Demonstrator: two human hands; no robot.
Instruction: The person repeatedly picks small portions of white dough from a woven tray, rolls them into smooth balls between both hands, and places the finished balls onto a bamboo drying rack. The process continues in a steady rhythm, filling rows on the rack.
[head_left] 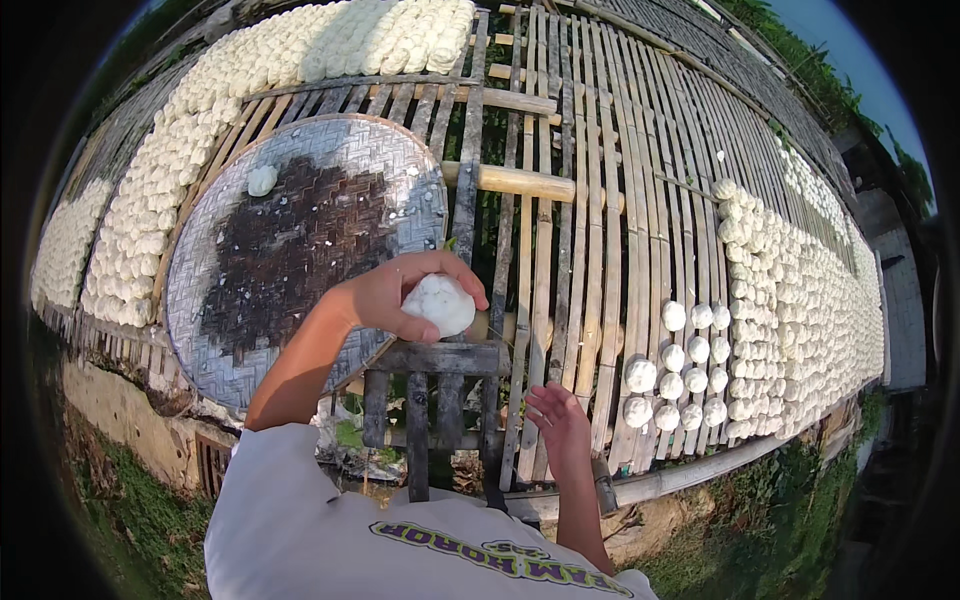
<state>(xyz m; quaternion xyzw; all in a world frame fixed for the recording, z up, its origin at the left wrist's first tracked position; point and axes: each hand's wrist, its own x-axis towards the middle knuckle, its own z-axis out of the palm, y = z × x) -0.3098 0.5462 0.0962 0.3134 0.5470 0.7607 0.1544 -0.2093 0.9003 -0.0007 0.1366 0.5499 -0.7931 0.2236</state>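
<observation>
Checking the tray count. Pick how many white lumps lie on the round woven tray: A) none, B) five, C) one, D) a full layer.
C: a single white lump sits near the far edge of the round woven tray, while the left hand holds another lump off the tray.

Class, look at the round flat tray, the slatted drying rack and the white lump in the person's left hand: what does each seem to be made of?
Round flat tray: woven bamboo strips by its basket-weave pattern, greyed and darkly stained in the middle. Slatted drying rack: split bamboo slats, dry and weathered. White lump in the left hand: probably soft dough or starch paste, matte and slightly lumpy.
</observation>
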